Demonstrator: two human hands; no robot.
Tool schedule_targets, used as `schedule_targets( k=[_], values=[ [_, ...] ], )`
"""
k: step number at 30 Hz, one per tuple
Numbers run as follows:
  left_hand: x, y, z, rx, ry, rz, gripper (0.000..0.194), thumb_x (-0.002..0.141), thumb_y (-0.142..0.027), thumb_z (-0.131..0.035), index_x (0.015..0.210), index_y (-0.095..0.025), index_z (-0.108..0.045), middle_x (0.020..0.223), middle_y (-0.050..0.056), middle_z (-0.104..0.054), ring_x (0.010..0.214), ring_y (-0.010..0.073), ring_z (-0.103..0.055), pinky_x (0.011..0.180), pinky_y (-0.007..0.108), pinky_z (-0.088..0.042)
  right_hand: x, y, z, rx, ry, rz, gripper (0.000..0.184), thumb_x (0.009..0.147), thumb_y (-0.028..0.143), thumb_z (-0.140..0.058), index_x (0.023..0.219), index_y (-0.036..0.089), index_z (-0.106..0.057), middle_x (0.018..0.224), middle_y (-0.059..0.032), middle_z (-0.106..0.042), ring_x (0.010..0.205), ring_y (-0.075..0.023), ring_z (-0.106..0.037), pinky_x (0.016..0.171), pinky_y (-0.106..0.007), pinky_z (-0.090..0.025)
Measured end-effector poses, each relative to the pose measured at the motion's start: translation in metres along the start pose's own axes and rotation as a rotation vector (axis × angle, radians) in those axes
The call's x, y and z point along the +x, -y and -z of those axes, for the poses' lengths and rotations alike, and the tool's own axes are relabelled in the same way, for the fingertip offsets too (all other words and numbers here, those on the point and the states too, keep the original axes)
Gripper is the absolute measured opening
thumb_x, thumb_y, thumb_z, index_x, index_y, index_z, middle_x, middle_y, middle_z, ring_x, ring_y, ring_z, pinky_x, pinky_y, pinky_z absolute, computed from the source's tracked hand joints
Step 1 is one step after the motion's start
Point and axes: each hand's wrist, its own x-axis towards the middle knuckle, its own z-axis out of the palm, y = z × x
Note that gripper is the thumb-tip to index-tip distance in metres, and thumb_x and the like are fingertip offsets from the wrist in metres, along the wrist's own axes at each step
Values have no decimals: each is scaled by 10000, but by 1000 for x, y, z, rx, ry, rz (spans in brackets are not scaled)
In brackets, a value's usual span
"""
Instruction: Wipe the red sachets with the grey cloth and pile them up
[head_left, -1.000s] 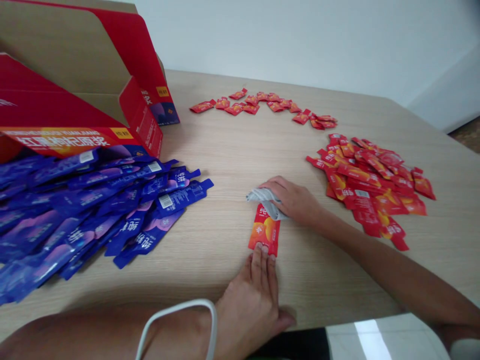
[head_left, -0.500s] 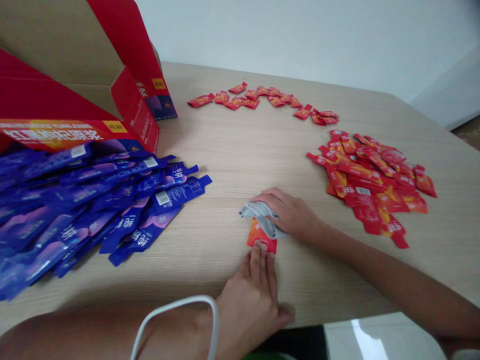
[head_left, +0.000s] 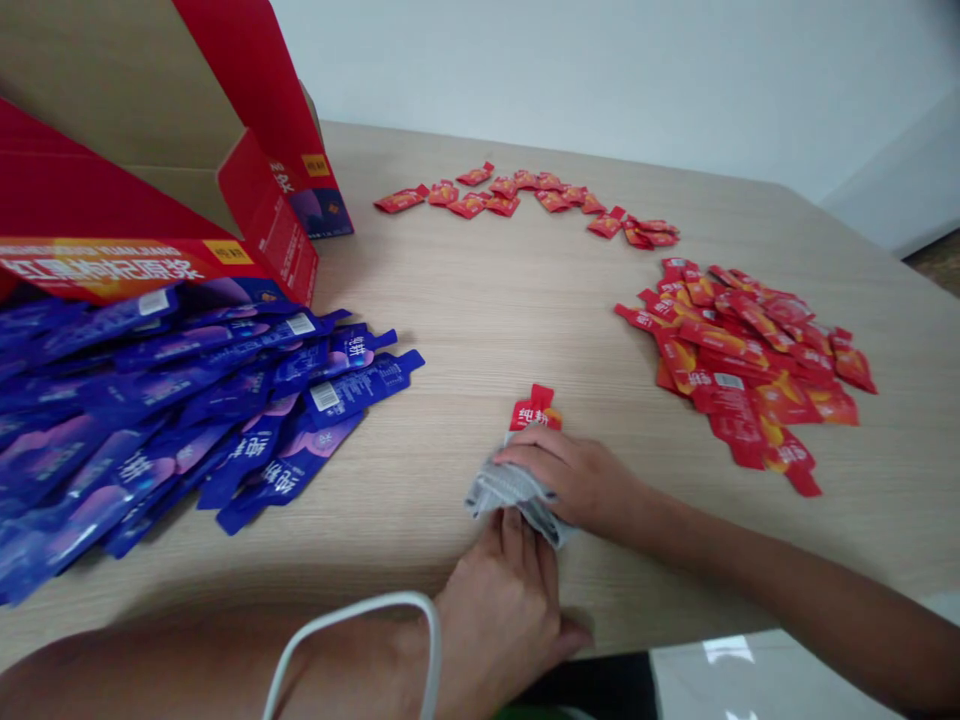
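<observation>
A small red pouch (head_left: 532,410) with an orange pattern and white lettering lies flat on the table, its narrow spout pointing away from me. Across its middle and lower part rests a folded grey cloth (head_left: 504,488), which hides most of the pouch. My right hand (head_left: 577,475) is closed on the cloth and presses it against the pouch. Close in front, my left hand (head_left: 504,590) has its fingers stretched out toward the pouch's near end, thumb apart to the right. The left fingertips are covered by the cloth's edge.
Dark blue pouches (head_left: 225,400) are heaped at the left, before an open red carton (head_left: 281,240). To the right lies a pile of red pouches (head_left: 742,350). A scattered row of red pouches (head_left: 553,200) curves along the back. A white cable (head_left: 360,605) loops over my left forearm.
My right hand has drawn the cloth toward me, down the pouch to my left fingertips. The spout end of the pouch now shows, and its near end is covered. The left hand stays nearly still.
</observation>
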Motion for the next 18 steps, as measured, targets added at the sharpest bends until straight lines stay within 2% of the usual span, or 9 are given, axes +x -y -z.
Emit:
schedule_targets(
  k=[4,7,9,12,14,16,18],
  values=[
    [-1,0,-3,14,-79,7,841,940,-680,-496,1268,83,-625,1305,345,-609,1244,398,-621,1024,450,-499,25,-37,6,-36,3,-161,377,953,183,-582,1328,220,-565,1294,-107,-621,1166,-238,-634,925,-374,-578],
    [-2,1,-5,38,-117,0,829,937,-687,-494,1239,70,-647,1292,330,-624,1216,383,-645,1003,433,-524,43,-65,22,-104,-4,-236,357,966,187,-556,1322,222,-557,1297,-104,-612,1138,-248,-643,892,-381,-583],
    [-3,5,-4,45,-146,-18,851,905,-724,-524,1210,58,-662,1258,321,-650,1182,381,-665,980,423,-545,44,-73,33,-143,-61,-259,366,959,164,-545,1321,222,-551,1311,-106,-603,1152,-257,-632,907,-387,-575],
    [1,19,-1,30,-198,-85,785,922,-707,-518,1187,16,-670,1188,276,-703,1128,354,-692,947,413,-564,27,-67,42,-107,-255,-260,408,949,165,-542,1351,229,-519,1324,-111,-582,1213,-266,-591,981,-400,-546],
    [8,32,3,-8,-226,-123,626,986,-610,-487,1168,-43,-677,1131,208,-738,1067,308,-712,903,396,-580,10,-58,42,-44,-376,-227,428,955,205,-537,1380,235,-495,1321,-120,-572,1237,-273,-571,1030,-415,-521],
    [19,47,7,-55,-252,-127,438,1029,-478,-477,1129,-105,-683,1080,142,-748,1010,267,-712,859,383,-587,-4,-49,40,21,-442,-171,432,970,261,-525,1400,243,-484,1314,-125,-570,1229,-277,-572,1053,-426,-506],
    [32,59,11,-66,-280,-86,336,1026,-399,-505,1139,-131,-673,1079,121,-731,1006,261,-690,862,401,-583,-13,-43,38,83,-479,-119,437,982,314,-513,1412,244,-480,1312,-128,-572,1216,-277,-579,1058,-426,-502]
  ],
)
